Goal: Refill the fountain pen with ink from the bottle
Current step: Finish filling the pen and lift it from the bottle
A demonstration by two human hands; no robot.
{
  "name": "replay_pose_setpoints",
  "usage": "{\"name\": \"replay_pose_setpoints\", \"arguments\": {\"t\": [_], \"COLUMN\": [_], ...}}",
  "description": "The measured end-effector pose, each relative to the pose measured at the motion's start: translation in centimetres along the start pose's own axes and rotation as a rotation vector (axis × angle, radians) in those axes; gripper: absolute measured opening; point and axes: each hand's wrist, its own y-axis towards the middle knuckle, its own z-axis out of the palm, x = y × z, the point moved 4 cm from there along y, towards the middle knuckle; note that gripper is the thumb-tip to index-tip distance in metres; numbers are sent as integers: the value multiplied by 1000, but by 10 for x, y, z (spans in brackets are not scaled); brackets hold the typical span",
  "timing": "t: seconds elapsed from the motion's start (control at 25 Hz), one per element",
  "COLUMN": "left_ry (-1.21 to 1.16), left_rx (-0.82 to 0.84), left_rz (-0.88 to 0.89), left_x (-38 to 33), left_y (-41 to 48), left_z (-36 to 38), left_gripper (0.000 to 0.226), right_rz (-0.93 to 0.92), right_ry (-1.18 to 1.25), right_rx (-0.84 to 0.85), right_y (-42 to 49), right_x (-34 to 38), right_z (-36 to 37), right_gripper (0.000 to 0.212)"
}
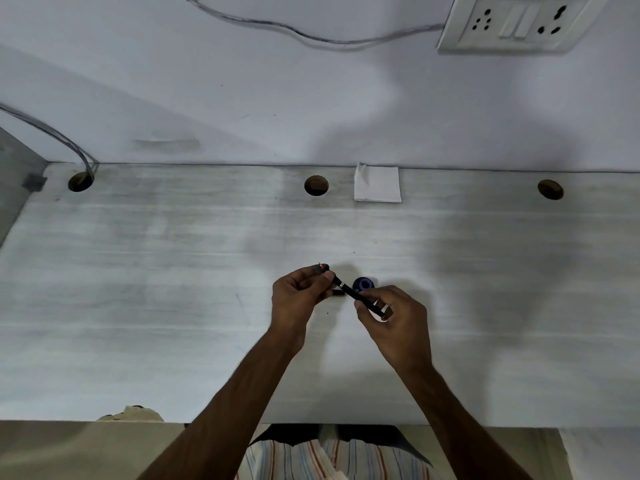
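Bare forearms are being stretched forward over the desk (138, 271). Above it, the fountain pen (353, 294) is being held slantwise, its front end pinched by the left hand (294, 296) and its rear gripped by the right hand (398, 320). Just behind, the ink bottle (363, 283) is standing upright; its contents cannot be told.

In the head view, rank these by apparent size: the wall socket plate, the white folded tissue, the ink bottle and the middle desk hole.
1. wall socket plate
2. white folded tissue
3. middle desk hole and ink bottle: about alike. The bottle is partly hidden by the pen, so I leave them unranked.
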Motion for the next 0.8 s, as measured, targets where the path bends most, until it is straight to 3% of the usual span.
{"name": "replay_pose_setpoints", "arguments": {"t": [0.32,0.4,0.48,0.52,0.56,0.68,0.8], "left_ry": [-62,-94,-113,-113,-113,-123,-117], "left_rx": [-19,-1,23,28,25,11,32], "left_rz": [-131,-126,-104,-94,-89,-88,-71], "left_x": [2,0,-2,-3,-3,-1,-1], "left_y": [-2,-4,-4,-4,-4,-4,-5], "left_z": [2,5,7,7,7,6,7], "left_gripper": [18,13,12,12,12,12,13], "right_rz": [-116,12,232,287,314,322,370], "right_ry": [-101,22,168,244,330,391,434], "right_rx": [-69,-25,34,59,82,63,85], "right_y": [-4,0,4,4,4,3,2], "right_x": [3,1,-5,-7,-5,-4,-2], "right_z": [-2,-1,2,2,3,5,11], "right_gripper": [14,6,24,22,12,8,26]}}
